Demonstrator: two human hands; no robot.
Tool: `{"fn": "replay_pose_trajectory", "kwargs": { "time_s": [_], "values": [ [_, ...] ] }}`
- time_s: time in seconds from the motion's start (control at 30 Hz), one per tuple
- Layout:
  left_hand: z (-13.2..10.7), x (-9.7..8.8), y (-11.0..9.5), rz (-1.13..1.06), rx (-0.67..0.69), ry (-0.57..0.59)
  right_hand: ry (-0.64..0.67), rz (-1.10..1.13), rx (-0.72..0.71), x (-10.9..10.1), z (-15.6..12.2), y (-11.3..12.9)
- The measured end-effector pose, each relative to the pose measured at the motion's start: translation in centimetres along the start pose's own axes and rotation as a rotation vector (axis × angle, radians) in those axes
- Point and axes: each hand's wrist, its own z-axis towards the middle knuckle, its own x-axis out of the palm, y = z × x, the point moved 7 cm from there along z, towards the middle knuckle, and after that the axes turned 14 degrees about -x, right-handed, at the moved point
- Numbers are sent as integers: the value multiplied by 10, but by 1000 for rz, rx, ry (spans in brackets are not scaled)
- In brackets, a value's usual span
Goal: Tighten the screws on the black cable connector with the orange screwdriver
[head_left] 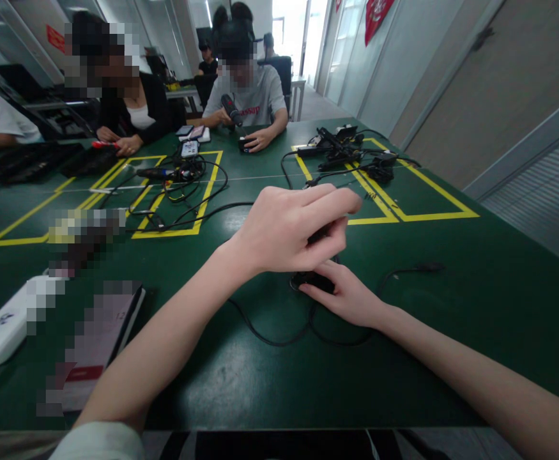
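Observation:
My left hand (298,227) is raised over the table, its fingers curled round a dark thing that they mostly hide. Just below it, my right hand (349,291) grips a small black device (315,280) against the green tabletop, the thumb along its near side. The device's exact kind does not show, since both hands cover much of it. A thin black cable (279,345) loops on the table in front of my right hand. Another dark cable end (427,267) lies to the right.
A phone (101,345) and a white power strip (8,319) lie at the left. Tangled cables (188,169) and a pile of black adapters (339,147) rest near yellow tape outlines. Across the green table (451,358), a person holds a power screwdriver (232,110); another sits beside them.

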Motion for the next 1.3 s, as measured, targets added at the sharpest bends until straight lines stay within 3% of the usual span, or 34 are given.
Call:
{"fn": "replay_pose_trajectory", "kwargs": {
  "time_s": [0.57, 0.97, 1.3],
  "values": [
    [1, -1, 0, -33, -1, -16, 6, 19, 24, 0, 0, -1],
    [1, -3, 4, 30, -46, -88, 13, 16, 38, 0, -1, -3],
    [3, -7, -1, -27, 0, -84, -5, 27, 27, 1, -1, -2]
  ]
}}
